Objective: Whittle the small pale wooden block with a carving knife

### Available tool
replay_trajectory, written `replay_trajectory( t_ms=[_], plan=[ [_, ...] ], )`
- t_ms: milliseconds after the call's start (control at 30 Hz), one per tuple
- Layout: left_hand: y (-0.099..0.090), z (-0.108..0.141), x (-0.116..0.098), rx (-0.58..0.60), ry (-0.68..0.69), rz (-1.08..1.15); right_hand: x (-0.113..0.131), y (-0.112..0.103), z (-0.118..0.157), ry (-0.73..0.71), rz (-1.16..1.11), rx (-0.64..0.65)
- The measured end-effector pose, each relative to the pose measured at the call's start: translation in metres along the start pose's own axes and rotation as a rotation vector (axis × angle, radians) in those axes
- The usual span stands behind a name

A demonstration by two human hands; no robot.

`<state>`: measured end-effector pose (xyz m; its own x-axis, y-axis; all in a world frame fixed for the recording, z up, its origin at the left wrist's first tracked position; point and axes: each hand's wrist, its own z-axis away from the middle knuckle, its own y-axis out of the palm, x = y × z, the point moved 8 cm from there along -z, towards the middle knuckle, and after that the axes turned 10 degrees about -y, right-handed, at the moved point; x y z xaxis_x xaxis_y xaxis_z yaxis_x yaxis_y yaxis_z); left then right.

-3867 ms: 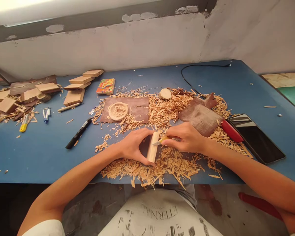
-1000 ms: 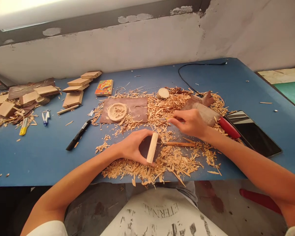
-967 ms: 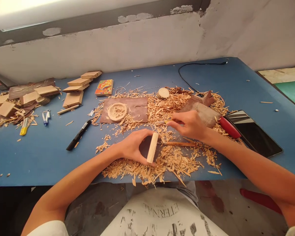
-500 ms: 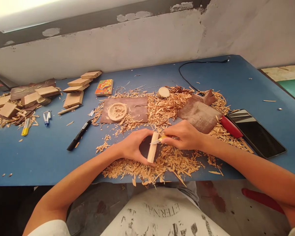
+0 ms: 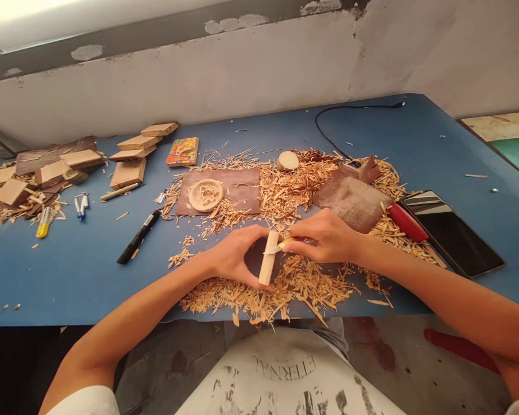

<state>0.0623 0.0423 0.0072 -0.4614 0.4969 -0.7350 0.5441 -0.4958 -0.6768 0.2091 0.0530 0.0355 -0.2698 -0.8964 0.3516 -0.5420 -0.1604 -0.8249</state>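
Step in hand: a knife blade on wood. The left hand [image 5: 237, 253] supports the block of wood [image 5: 267, 262] above the near part of the table [image 5: 69, 271]; thumb and fingers are spread and clamped on its two ends. The right hand [image 5: 326, 236] has its fingers closed on the yellow handle of the knife [image 5: 284, 244]. The blade lies across the upper face of the block, apparently in contact; depth of cut cannot be told.

In this position, a stroke calls for a firm two-end grip, a shallow blade angle, and a path clear of the left thumb and fingertips. The main hazard is a slip toward the holding hand.

Loose shavings [image 5: 307, 288] lie around and below the work and may hamper footing if the block is set down. Beyond the hands, a round wooden dish [image 5: 206, 195] rests on a brown sheet [image 5: 246, 196], with a wood disc [image 5: 288, 161] farther back. To the right are a crumpled sheet [image 5: 350, 202], a red object [image 5: 409, 222] and a phone [image 5: 454, 236]. To the left is a black marker [image 5: 138, 237]. None of these blocks the blade.
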Motion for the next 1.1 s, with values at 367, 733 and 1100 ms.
replay_trajectory(
  t_ms=[367, 733, 1100],
  plan=[
    [0.000, 0.000, -0.001, -0.008, 0.006, -0.023, -0.001, -0.008, 0.003, -0.082, 0.251, 0.005],
    [0.006, 0.001, -0.002, 0.063, -0.025, -0.043, -0.069, -0.045, 0.023, 0.259, 0.446, -0.129],
    [0.004, 0.000, -0.002, 0.035, -0.018, -0.015, 0.022, -0.022, -0.002, -0.125, 0.051, -0.183]
  ],
)
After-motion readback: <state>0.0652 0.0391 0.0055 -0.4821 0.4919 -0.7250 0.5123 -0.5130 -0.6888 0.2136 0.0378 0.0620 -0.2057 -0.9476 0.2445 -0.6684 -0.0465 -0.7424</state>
